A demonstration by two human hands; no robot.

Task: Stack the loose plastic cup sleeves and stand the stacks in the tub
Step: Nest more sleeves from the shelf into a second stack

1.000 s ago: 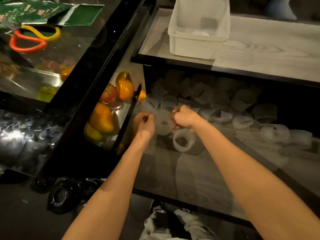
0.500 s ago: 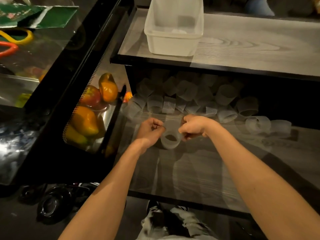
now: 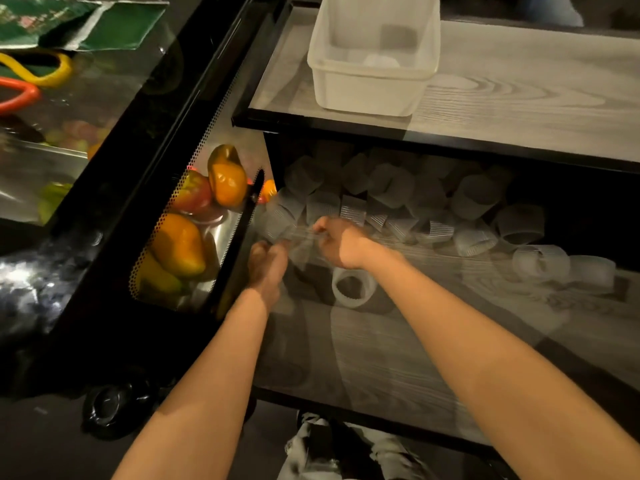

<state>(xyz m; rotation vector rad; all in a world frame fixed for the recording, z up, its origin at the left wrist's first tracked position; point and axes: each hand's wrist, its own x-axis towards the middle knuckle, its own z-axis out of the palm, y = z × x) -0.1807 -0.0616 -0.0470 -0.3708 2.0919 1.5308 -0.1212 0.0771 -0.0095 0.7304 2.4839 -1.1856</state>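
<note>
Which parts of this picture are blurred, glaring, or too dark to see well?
Head view: motion blur smears the left hand, the right hand and what lies between them, hiding the grip. Head view: glare whitens the shiny surface at far left. Head view: the loose sleeves under the upper shelf sit in shadow; the tub is well lit.

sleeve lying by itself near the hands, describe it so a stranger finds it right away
Find the white tub on the upper shelf, then drop to the lower shelf in front of it. The sleeve lies just nearer the viewer than the right hand. Unlike the sleeves crowded in the dark at the back, it sits alone, its round opening showing.
</note>
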